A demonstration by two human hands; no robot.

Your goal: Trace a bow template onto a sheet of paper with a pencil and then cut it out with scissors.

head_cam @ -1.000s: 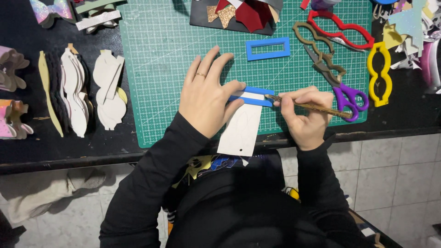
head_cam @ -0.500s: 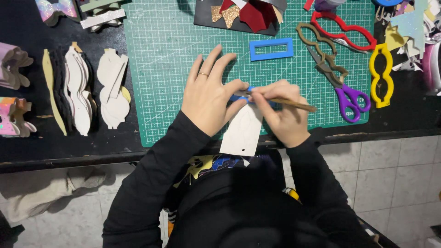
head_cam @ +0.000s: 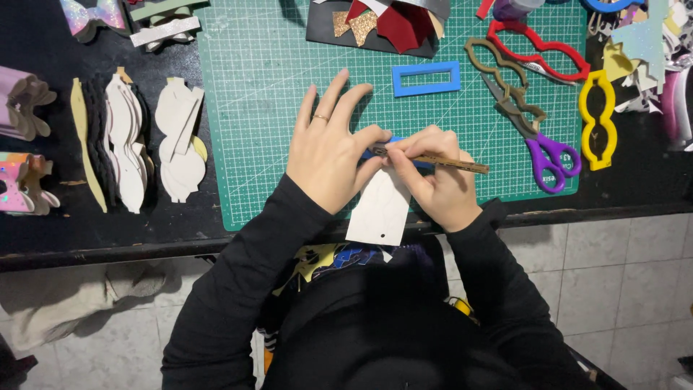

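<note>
Right hand (head_cam: pixel 440 184) grip clenched on pencil (head_cam: pixel 447 162), long axis near-horizontal, tip pointing left; left hand (head_cam: pixel 328 155) flat, fingers spread, pressing white card (head_cam: pixel 380 209).

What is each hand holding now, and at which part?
The right hand grips a pencil near its tip. The left hand holds nothing; it presses flat on a blue template over the white sheet.

Both hands (head_cam: pixel 328 155) rest on the cutting mat (head_cam: pixel 260 87), cutout stacks (head_cam: pixel 123 148) left, scissors (head_cam: pixel 534 137) right.
</note>
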